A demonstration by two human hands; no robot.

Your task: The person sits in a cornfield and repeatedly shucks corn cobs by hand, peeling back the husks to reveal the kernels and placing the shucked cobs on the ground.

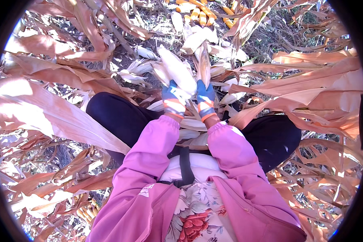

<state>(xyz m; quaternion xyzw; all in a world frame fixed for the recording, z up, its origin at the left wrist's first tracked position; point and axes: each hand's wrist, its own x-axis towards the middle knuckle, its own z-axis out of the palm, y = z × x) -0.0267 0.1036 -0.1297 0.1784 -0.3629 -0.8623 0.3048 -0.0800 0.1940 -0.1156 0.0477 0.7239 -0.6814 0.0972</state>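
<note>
My left hand (173, 96), in a blue, orange and grey work glove, grips the lower end of a corn ear in pale dry husk (178, 69). The ear points up and away to the left, and its base reaches between my hands. Loosened husk (161, 72) fans out along its left side. My right hand (205, 96), gloved alike, is closed around a browner, upright piece of corn husk (204, 65); whether a cob is inside is hidden. More husk-covered ears (193, 124) lie between my legs, below both wrists.
Bare yellow corn cobs (202, 15) lie piled on the ground ahead, and several more (89, 210) sit at lower left. Shed husks (199, 37) litter the soil ahead. Broad dry corn leaves (314, 84) crowd the right; another long leaf (57, 112) reaches my left knee (109, 110).
</note>
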